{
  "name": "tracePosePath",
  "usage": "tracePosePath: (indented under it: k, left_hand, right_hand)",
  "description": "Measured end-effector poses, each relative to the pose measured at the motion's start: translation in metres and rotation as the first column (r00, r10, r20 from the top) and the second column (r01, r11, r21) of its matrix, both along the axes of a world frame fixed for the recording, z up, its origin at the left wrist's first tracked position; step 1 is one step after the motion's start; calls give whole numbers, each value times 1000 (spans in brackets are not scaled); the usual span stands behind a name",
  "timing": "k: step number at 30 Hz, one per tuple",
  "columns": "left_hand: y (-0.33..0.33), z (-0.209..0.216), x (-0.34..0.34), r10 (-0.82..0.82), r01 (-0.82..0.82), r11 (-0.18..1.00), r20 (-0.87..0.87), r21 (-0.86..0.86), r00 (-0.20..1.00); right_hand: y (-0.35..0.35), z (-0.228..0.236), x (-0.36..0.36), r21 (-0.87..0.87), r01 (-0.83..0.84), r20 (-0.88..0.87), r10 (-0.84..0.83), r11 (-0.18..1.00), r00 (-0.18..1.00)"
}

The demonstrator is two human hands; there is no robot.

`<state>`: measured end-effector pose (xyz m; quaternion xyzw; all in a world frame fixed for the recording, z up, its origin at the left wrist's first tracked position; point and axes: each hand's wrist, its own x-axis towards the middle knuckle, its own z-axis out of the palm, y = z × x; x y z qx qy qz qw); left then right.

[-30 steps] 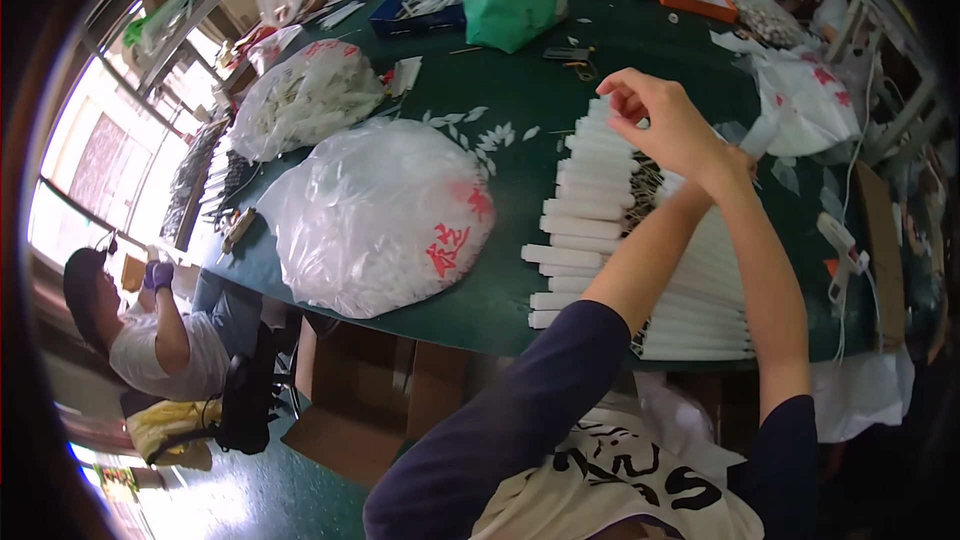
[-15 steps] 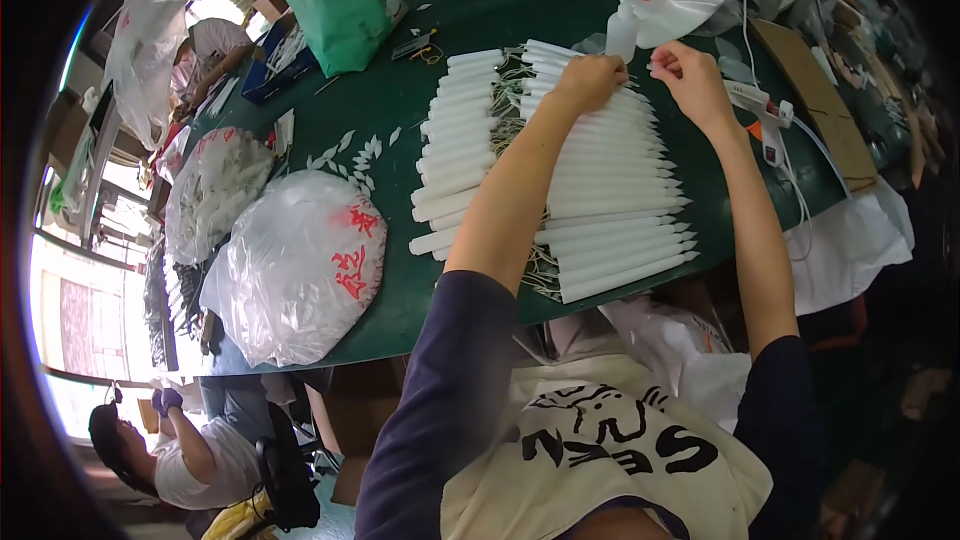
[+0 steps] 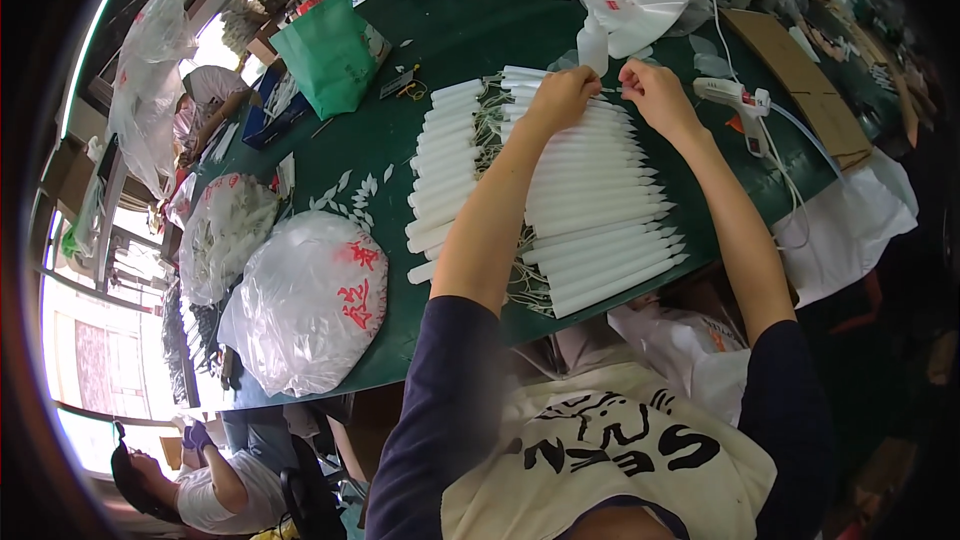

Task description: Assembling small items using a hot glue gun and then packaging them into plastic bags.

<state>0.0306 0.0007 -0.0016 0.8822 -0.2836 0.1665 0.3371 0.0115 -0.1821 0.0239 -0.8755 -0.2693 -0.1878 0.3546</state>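
Observation:
Two rows of slim white candle sticks (image 3: 590, 200) with thin wires (image 3: 487, 125) between them lie on the green table. Over the far end of the right-hand row, my left hand (image 3: 565, 100) is closed round a candle stick, its pointed end showing toward my right hand. My right hand (image 3: 655, 98), just beyond the candle tips, pinches a small white piece, mostly hidden by the fingers. A white squeeze bottle (image 3: 592, 46) stands right behind my left hand. Small white flame-shaped pieces (image 3: 360, 198) are scattered left of the candles.
A glue gun (image 3: 735, 95) with cables lies at right beside a cardboard strip (image 3: 800, 90). Stuffed clear plastic bags (image 3: 305, 305) sit at left, a green bag (image 3: 330, 52) and blue tray (image 3: 270, 110) farther back. Co-workers sit at the left.
The view has shifted a little, moving the table's things slightly in the picture. My hands have come closer together at the candle's tip.

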Motion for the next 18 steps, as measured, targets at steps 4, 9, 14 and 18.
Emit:
tracePosePath:
  k: [4, 9, 14, 18]
  left_hand:
    - [0, -2, 2, -8, 8, 999, 15, -36, 1000]
    - [0, -2, -1, 13, -12, 1000, 16, -11, 1000]
    - [1, -2, -1, 14, -14, 1000, 14, 0, 1000]
    - [0, -1, -4, 20, -20, 1000, 6, -2, 1000]
  right_hand:
    - [2, -3, 1, 55, 8, -29, -6, 998, 1000]
    - [4, -3, 0, 59, -14, -49, 17, 998, 999]
    - [3, -1, -1, 58, -14, -34, 16, 998, 999]
    - [3, -2, -2, 51, -11, -86, 15, 999, 996]
